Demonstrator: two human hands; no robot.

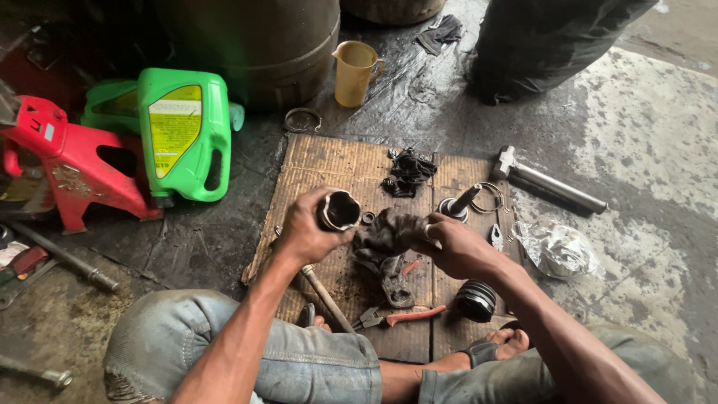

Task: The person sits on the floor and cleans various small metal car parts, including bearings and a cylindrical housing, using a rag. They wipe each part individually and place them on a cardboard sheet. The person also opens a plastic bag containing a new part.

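My left hand (305,228) grips a greasy metal cup-shaped joint housing (339,210), its open mouth facing up towards me. My right hand (458,245) clutches a dark, dirty rag (389,232) bunched right beside the housing. Both hands hover over a worn sheet of cardboard (329,161) on the floor. Below the rag lies a grimy metal part (393,284). Red-handled pliers (396,316) and a black ribbed rubber boot (476,300) rest near my knees.
A green oil jug (183,135) and red plastic stool (63,161) stand at left. A yellow measuring cup (354,71) sits beside a dark drum. A hammer (550,182), a crumpled plastic bag (561,251), a shaft stub (458,204) and another person's leg (538,45) lie right.
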